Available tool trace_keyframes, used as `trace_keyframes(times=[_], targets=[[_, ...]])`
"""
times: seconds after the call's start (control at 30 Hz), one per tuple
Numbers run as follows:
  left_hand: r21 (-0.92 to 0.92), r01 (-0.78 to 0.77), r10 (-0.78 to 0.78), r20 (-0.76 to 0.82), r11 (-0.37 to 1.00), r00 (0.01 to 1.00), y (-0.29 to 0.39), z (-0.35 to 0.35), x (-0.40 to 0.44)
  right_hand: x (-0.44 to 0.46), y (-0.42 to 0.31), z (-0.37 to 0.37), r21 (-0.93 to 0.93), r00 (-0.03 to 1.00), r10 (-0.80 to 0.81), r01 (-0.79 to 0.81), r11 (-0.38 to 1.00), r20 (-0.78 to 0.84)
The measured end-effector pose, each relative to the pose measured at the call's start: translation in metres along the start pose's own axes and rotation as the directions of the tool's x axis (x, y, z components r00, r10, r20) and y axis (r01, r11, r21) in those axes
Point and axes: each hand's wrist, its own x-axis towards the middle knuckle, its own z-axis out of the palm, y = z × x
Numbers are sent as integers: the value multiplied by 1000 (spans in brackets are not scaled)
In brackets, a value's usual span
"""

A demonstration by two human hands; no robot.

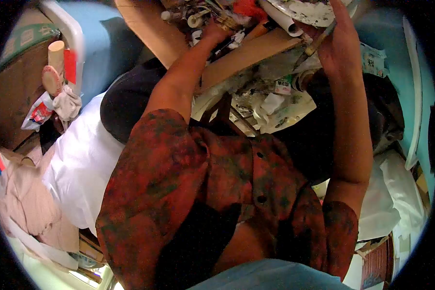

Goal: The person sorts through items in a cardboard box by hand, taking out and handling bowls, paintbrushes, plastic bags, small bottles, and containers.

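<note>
At cardboard box (pixel 249 54), right end: right hand (pixel 342 50) clamped on palette (pixel 319 13), brush (pixel 314 49); left hand (pixel 216 33) apart, inside, grip unclear. Tipped palette, I fear, could smear paper roll (pixel 286 20).

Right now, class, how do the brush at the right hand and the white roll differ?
The brush is slim; the white roll is thicker. The brush slants down to the left in the picture, the white roll down to the right. The brush has a dark tip; the white roll shows a round, pale end. Both are long.
</note>
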Motion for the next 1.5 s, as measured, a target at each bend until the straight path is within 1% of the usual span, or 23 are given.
trace_keyframes(times=[0.03,0.07,0.13,0.23,0.33,0.37,0.47,0.5,0.6,0.7,0.8,0.83,0.9,0.93,1.0,1.03,1.13,1.17,1.27,1.33,1.37,1.47,1.5], targets=[[-86,-33,31,-21,996,999,-1,0,0,-2,-3,4,-30,999,13,-14,999,-51],[-169,-66,59,-45,983,997,-5,-1,-1,-1,-2,0,-15,1000,4,-4,1000,-13],[-365,-105,121,21,925,992,-17,-14,0,2,1,-9,23,998,-17,15,1000,64],[-657,-40,240,218,753,946,-24,-70,-11,-7,-2,-6,-14,995,-60,61,998,83],[-846,77,331,288,527,899,-10,-143,-77,-7,-6,-4,-4,999,-35,35,999,30],[-870,177,382,374,460,845,-25,-144,-60,-8,-8,-2,20,999,-17,16,1000,28],[-910,273,390,384,311,837,-9,-184,-101,-8,-11,-4,81,998,10,-14,997,54],[-908,311,436,409,279,802,-3,-196,-114,-5,-7,-11,93,997,-2,-5,996,80],[-926,348,537,370,146,758,19,-216,-155,-8,-12,-10,84,997,6,-12,996,74],[-946,323,643,258,17,721,41,-224,-191,-12,-18,-9,55,999,11,-13,998,52],[-925,369,707,200,-93,679,38,-226,-209,-14,-20,-10,36,999,-5,3,999,38],[-920,374,710,185,-118,680,39,-227,-214,-14,-20,-10,31,999,-9,8,999,31],[-905,389,710,161,-171,685,40,-226,-223,-5,-19,-23,-29,995,63,-61,998,74],[-926,328,644,137,-187,753,36,-225,-222,-3,-17,-28,-64,990,105,-99,993,92],[-958,205,500,79,-202,863,26,-225,-220,-9,-15,-23,-3,996,58,-58,998,-61],[-966,142,461,26,-218,887,28,-232,-224,-11,-15,-20,24,990,32,-29,999,-136],[-905,276,568,47,-324,821,6,-240,-214,31,12,-85,47,995,-36,32,998,98],[-896,293,649,8,-333,761,-4,-239,-207,30,10,-88,33,999,-9,8,999,51],[-981,66,441,-22,-184,897,7,-257,-210,20,3,-88,-11,997,52,-53,999,-49],[-994,-33,431,-75,-103,899,2,-255,-197,15,3,-86,-48,993,93,-97,994,-78],[-996,-74,427,-91,-56,900,-4,-251,-187,8,1,-79,-48,993,73,-77,996,-92],[-884,-201,310,-68,421,948,-26,-230,-138,11,8,-82,-62,999,38,-38,997,-2],[-855,-205,261,-85,476,962,-33,-222,-116,13,9,-82,-42,999,50,-50,998,3]])
